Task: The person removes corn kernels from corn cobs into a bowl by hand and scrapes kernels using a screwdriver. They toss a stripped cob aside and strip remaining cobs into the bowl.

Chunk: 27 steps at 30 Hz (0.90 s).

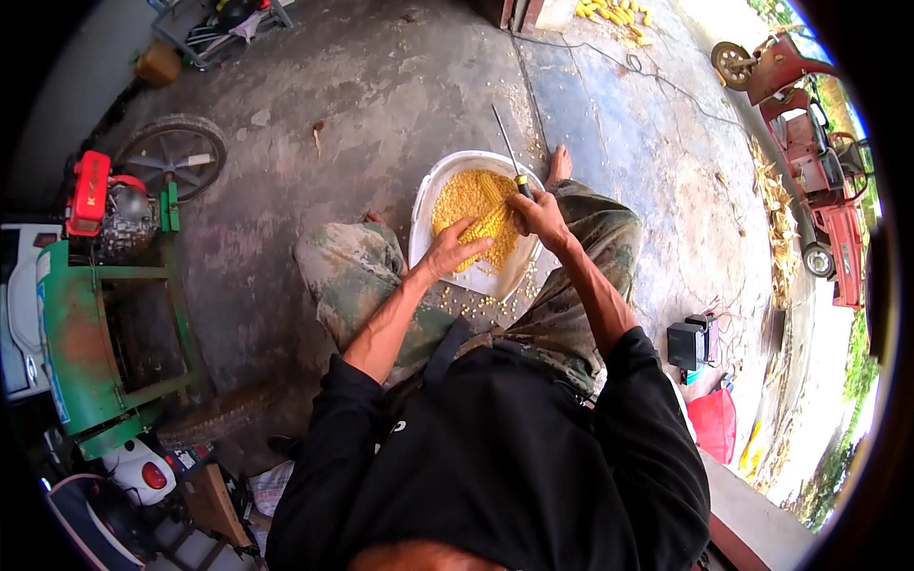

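Between my knees stands a white basin (426,193) with loose yellow corn kernels (462,195) in it. My left hand (451,251) is on a yellow corn cob (487,226) above the kernels, with its fingers along the cob's near side. My right hand (541,216) is closed around the dark handle of a screwdriver (522,183), its long thin shaft pointing up and away from me. The fingertips of that hand are close to the cob's right end; whether they touch it I cannot tell. A second cob seems to lie behind the first, partly hidden.
Scattered kernels (486,309) lie on the near side of the basin. On the left are a green machine (71,333), a red engine (90,195) and a wheel (171,157). Black batteries (687,344) sit at right; corn cobs (614,13) lie far ahead.
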{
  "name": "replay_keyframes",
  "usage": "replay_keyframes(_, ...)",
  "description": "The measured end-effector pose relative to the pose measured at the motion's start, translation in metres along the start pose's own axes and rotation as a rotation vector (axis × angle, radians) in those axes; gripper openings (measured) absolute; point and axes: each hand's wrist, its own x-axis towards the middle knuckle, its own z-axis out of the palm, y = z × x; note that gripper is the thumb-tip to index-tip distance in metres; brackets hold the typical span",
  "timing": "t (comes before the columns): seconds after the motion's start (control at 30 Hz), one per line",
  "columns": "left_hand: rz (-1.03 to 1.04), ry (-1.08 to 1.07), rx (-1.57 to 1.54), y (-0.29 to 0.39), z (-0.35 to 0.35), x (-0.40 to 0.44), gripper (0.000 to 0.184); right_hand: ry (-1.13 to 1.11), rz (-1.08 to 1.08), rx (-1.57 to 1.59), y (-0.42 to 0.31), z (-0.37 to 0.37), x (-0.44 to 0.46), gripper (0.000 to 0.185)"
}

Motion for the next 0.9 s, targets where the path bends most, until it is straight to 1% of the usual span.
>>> replay_keyframes(0.03,-0.008,-0.035,-0.066,0.001,0.001,0.001,0.069,0.011,0.042,0.083,0.005,-0.002,0.004,0.023)
replay_keyframes(0.07,-0.043,-0.061,-0.175,0.002,0.003,0.001,0.06,0.01,0.044,0.084,0.01,-0.005,0.005,0.023)
replay_keyframes(0.1,-0.045,-0.06,-0.176,0.016,0.005,-0.002,0.06,0.038,0.031,0.081,0.013,-0.006,0.005,0.022)
replay_keyframes(0.17,-0.24,-0.144,-0.451,0.043,0.005,-0.011,0.046,0.058,0.019,0.075,0.015,-0.005,0.001,0.021)
replay_keyframes(0.2,-0.249,-0.135,-0.518,0.042,0.005,-0.01,0.037,0.12,-0.003,0.107,0.013,-0.006,-0.003,0.02)
replay_keyframes(0.23,-0.247,-0.128,-0.52,0.039,0.002,-0.008,0.037,0.182,-0.024,0.14,0.01,-0.009,-0.008,0.019)
replay_keyframes(0.3,-0.292,-0.109,-0.697,0.032,-0.003,-0.006,0.037,0.242,-0.099,0.191,-0.001,-0.029,-0.017,0.017)
replay_keyframes(0.33,-0.303,-0.074,-0.744,0.028,-0.004,-0.004,0.042,0.235,-0.16,0.26,-0.003,-0.049,-0.019,0.018)
replay_keyframes(0.37,-0.3,-0.064,-0.748,0.025,-0.005,-0.001,0.042,0.305,-0.199,0.209,-0.013,-0.071,-0.026,0.019)
replay_keyframes(0.47,-0.323,-0.052,-0.895,0.019,-0.006,0.005,0.042,0.497,-0.313,0.107,-0.036,-0.146,-0.047,0.025)
replay_keyframes(0.5,-0.323,-0.051,-0.9,0.019,-0.005,0.005,0.042,0.549,-0.345,0.024,-0.025,-0.185,-0.047,0.027)
replay_keyframes(0.57,-0.326,-0.056,-0.937,0.019,-0.004,0.006,0.042,0.774,-0.125,-0.352,-0.022,-0.236,-0.06,0.027)
replay_keyframes(0.6,-0.325,-0.056,-0.94,0.019,-0.004,0.007,0.042,0.788,0.001,-0.511,-0.015,-0.261,-0.068,0.021)
replay_keyframes(0.63,-0.322,-0.056,-0.955,0.018,-0.004,0.008,0.043,0.859,0.06,-0.541,-0.004,-0.274,-0.074,0.023)
replay_keyframes(0.7,-0.326,-0.054,-0.974,0.015,-0.003,0.009,0.044,0.911,0.024,-0.507,0.006,-0.28,-0.082,0.029)
replay_keyframes(0.73,-0.345,-0.053,-1.022,0.014,-0.004,0.011,0.044,0.909,0.028,-0.508,0.001,-0.273,-0.083,0.029)
replay_keyframes(0.8,-0.377,-0.049,-1.114,0.007,-0.004,0.014,0.046,0.779,-0.145,-0.19,-0.012,-0.25,-0.084,0.051)
replay_keyframes(0.83,-0.384,-0.047,-1.111,0.003,-0.003,0.015,0.046,0.691,-0.219,-0.1,-0.022,-0.227,-0.083,0.044)
replay_keyframes(0.9,-0.446,0.004,-1.159,-0.001,-0.003,0.02,0.047,0.553,-0.208,-0.009,-0.041,-0.179,-0.078,0.037)
